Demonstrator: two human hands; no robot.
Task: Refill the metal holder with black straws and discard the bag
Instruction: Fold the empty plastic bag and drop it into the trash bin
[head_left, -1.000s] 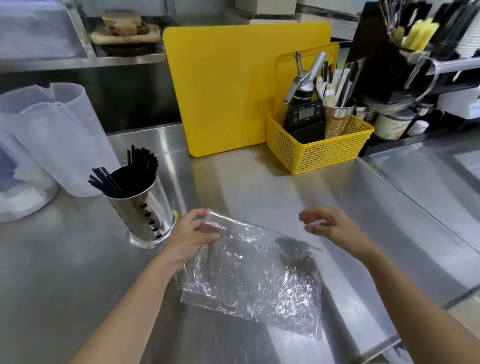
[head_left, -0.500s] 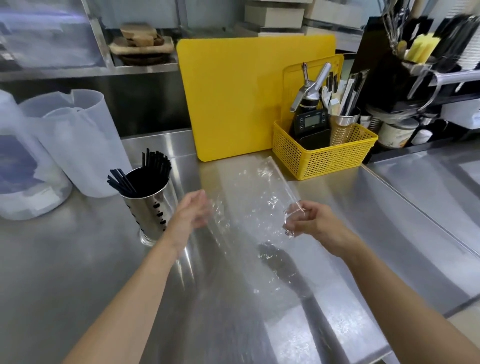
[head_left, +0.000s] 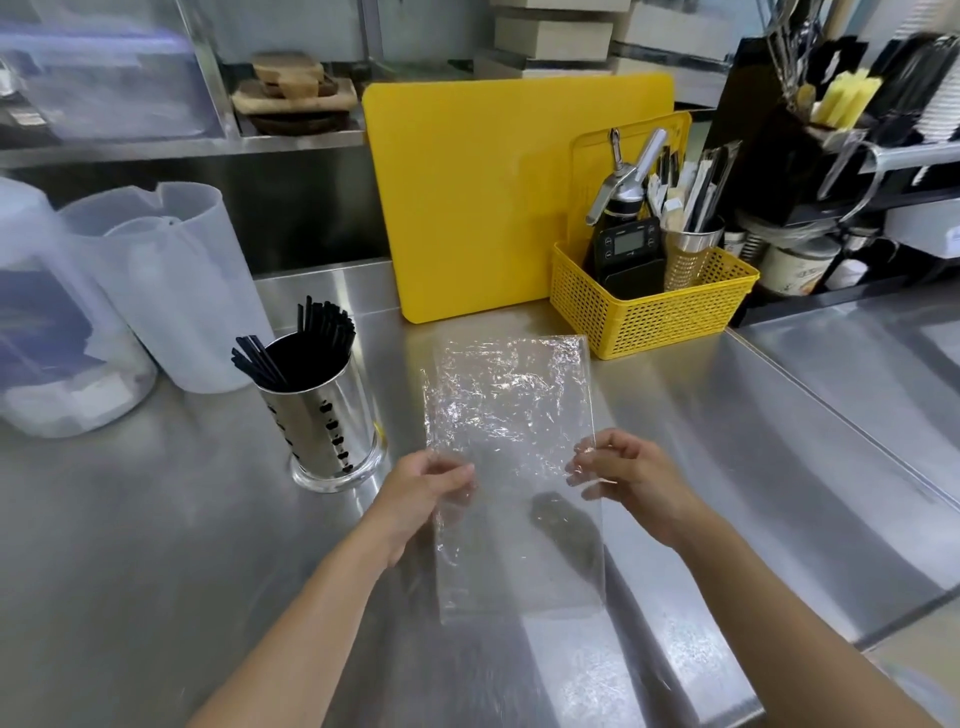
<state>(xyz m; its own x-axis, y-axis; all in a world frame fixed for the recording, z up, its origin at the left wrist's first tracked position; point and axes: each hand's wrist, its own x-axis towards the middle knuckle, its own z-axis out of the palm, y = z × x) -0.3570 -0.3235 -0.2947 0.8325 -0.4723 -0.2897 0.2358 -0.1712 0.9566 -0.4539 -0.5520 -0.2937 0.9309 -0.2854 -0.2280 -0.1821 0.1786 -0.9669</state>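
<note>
Head view showed the empty clear bag (head_left: 511, 467) stretched flat between both hands above the middle of the steel desk (head_left: 156, 545), its long axis running from the near edge toward the far edge. The left hand (head_left: 426, 486) pinched the bag's left side and the right hand (head_left: 621, 475) pinched its right side, both about midway along its length, fingers closed on the film. Nothing was visible inside the bag. The metal holder (head_left: 324, 415) stood upright on the desk just left of the left hand, so that hand was the nearer one, and it was already packed with black straws (head_left: 301, 348), a few leaning out over its rim. By that look the refill was done and only the discarding remained; no bin was visible. At the far edge a yellow basket (head_left: 654, 306) held a scale, a dispenser and a cup of utensils, beside a yellow cutting board (head_left: 467, 197).
</note>
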